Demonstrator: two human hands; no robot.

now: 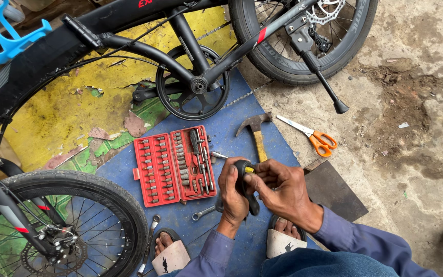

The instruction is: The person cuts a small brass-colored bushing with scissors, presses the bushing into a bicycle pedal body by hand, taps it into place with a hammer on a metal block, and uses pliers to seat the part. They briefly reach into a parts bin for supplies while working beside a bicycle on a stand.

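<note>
Two hands meet just right of the red bit case [174,165], which lies open on the blue mat [242,118] and serves as the landmark here. The left hand [233,192] wraps around a black tool handle [247,184], clenched on it; the right hand [283,190] pinches the handle's upper end, where a small yellow tip [250,169] shows between thumb and forefinger. Most of the handle is buried under the fingers, so its full shape cannot be made out.

Right of the case and above the hands lies a hammer [255,131], its wooden shaft running down behind the right hand and lost there. Farther right of the case, on the bare concrete, lie orange-handled scissors [314,136]. Below the case, a small spanner [203,212] pokes out from under the left wrist, half covered. A longer spanner [148,246] lies below the case's left corner, against the front wheel [57,225], which is cut off by the lower edge of the picture.

Above the case sits the black chainring [193,87] of the bicycle frame [129,31]; the rear wheel [303,36] up and to the right is cut by the top edge. A blue bottle cage [3,33] is cropped at the upper left corner. Sandalled feet [173,254] show below the case, partly hidden by blue sleeves.
</note>
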